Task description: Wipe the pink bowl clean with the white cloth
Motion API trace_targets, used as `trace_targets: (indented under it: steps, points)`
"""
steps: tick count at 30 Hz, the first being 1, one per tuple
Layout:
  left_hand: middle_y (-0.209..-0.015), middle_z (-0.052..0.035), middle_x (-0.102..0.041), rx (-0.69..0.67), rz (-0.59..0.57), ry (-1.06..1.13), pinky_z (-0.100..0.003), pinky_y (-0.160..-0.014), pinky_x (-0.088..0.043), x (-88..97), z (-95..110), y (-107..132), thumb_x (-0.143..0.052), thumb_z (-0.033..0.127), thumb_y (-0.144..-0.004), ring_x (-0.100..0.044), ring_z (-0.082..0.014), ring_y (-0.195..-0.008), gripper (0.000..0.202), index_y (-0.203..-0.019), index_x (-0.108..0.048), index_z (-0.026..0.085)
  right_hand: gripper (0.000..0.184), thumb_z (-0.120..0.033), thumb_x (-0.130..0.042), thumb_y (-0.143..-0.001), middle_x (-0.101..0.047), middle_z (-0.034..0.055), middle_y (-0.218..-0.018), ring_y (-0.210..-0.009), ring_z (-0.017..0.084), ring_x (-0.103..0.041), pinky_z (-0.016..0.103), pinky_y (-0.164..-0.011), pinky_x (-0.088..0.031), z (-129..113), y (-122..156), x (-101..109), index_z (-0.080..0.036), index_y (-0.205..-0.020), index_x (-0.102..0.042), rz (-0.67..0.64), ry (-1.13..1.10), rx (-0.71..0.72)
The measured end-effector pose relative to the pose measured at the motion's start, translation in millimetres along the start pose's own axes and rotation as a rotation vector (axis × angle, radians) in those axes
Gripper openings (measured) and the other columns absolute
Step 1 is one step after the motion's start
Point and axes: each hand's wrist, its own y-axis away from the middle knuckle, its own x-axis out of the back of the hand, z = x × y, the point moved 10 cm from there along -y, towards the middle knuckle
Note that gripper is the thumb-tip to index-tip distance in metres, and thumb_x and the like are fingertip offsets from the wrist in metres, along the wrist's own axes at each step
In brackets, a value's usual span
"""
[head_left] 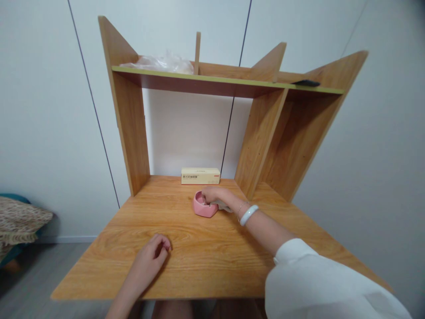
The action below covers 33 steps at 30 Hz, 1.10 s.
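Observation:
My right hand (215, 198) reaches to the middle of the wooden desk (186, 248) and rests on the rim of a small pink dish (203, 205), fingers curled over its far edge; something white shows under the palm. A pale bangle and a thin bracelet sit on that wrist, and a white sleeve covers the forearm. My left hand (152, 256) lies on the desk near the front edge, fingers loosely curled, holding nothing.
A cream-coloured box (200, 176) with red print lies at the back of the desk against the wall. The desk's hutch has an upper shelf (219, 80) with a clear plastic bag (164, 63) at left and a dark flat object (306, 83) at right. A patterned cushion (20, 219) lies far left.

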Motion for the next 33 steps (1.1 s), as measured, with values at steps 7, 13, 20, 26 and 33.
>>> trace_targets:
  steps: [7,13,20,26,33]
  points:
    - [-0.073,-0.0032,-0.059,0.006,-0.006,-0.035,-0.033,-0.071,-0.044,-1.6,-6,-1,-0.041,0.027,-0.07,-0.057,-0.0202,-0.072,0.012,-0.069,-0.051,0.02,0.026,-0.012,-0.049,-0.074,-0.068,0.0075,-0.088,-0.069,0.013,-0.057,0.018,-0.054,-0.035,-16,2,3,-0.012,-0.091,-0.069,0.052,0.012,0.05]
    - [-0.087,-0.0094,-0.064,0.021,-0.02,-0.146,-0.038,-0.084,-0.042,-7.7,4,-23,-0.042,0.025,-0.07,-0.059,-0.0241,-0.088,0.02,-0.082,-0.056,0.017,0.023,-0.014,-0.056,-0.071,-0.068,0.0129,-0.086,-0.067,0.015,-0.057,0.02,-0.051,-0.034,-15,4,7,-0.007,-0.087,-0.069,0.043,0.079,0.031]
    - [-0.134,-0.0225,-0.041,-0.084,-0.021,-0.203,-0.046,-0.102,-0.028,-42.5,54,-106,-0.072,0.048,-0.048,-0.034,-0.038,-0.125,0.091,-0.125,-0.041,0.01,0.018,-0.019,-0.057,-0.072,-0.07,0.0077,-0.084,-0.069,0.016,-0.061,0.021,-0.057,-0.039,-23,13,6,-0.014,-0.084,-0.071,-0.013,0.188,0.099]
    - [-0.119,-0.02,-0.055,-0.159,-0.044,0.063,-0.044,-0.093,-0.039,-68.6,46,-141,-0.077,0.047,-0.043,-0.049,-0.0364,-0.113,0.088,-0.116,-0.047,0.011,0.025,-0.011,-0.049,-0.078,-0.067,0.0204,-0.098,-0.092,0.026,-0.061,0.03,-0.074,-0.043,-23,10,21,-0.007,-0.091,-0.069,0.139,0.31,0.006]
    - [-0.114,-0.0112,-0.058,-0.218,-0.077,0.382,-0.038,-0.091,-0.044,-80.4,37,-138,-0.076,0.036,-0.053,-0.056,-0.0248,-0.103,0.073,-0.115,-0.043,0.015,0.02,-0.023,-0.057,-0.076,-0.07,0.0083,-0.089,-0.075,0.018,-0.063,0.021,-0.06,-0.042,-17,8,8,-0.015,-0.088,-0.071,0.065,0.288,0.066]
